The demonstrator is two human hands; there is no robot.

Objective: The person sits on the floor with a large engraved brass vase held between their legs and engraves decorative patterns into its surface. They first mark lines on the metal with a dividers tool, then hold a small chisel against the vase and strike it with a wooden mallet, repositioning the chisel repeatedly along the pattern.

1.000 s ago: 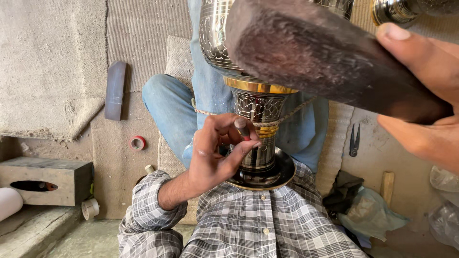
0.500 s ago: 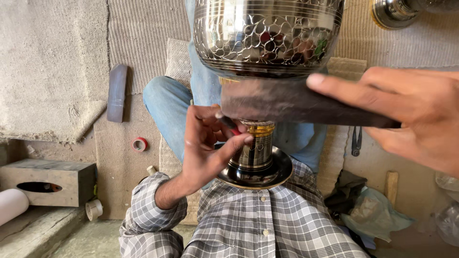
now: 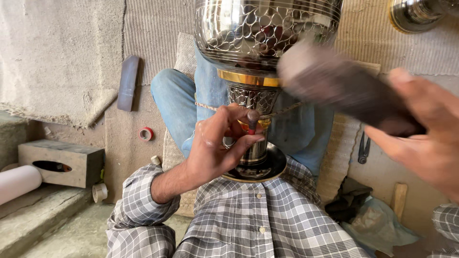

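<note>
A tall engraved silver and gold metal vessel (image 3: 260,43) rests on my lap, its round foot (image 3: 258,167) against my checked shirt. My left hand (image 3: 217,143) pinches a small punch (image 3: 252,119) with a dark head and red tip against the vessel's narrow stem. My right hand (image 3: 420,138) grips a dark wooden mallet (image 3: 334,86), blurred with motion, its head close to the gold band under the bowl. A thin cord (image 3: 287,111) runs across the stem.
A dark flat stone (image 3: 128,82) and a red tape roll (image 3: 146,134) lie on the floor at left, near a wooden block (image 3: 60,162) and a white roll (image 3: 19,181). Pliers (image 3: 364,148) and a crumpled bag (image 3: 377,222) lie at right. Another metal piece (image 3: 416,14) sits top right.
The mallet has swung down and to the right, from close before the camera to beside the stem. My left hand keeps the punch on the stem.
</note>
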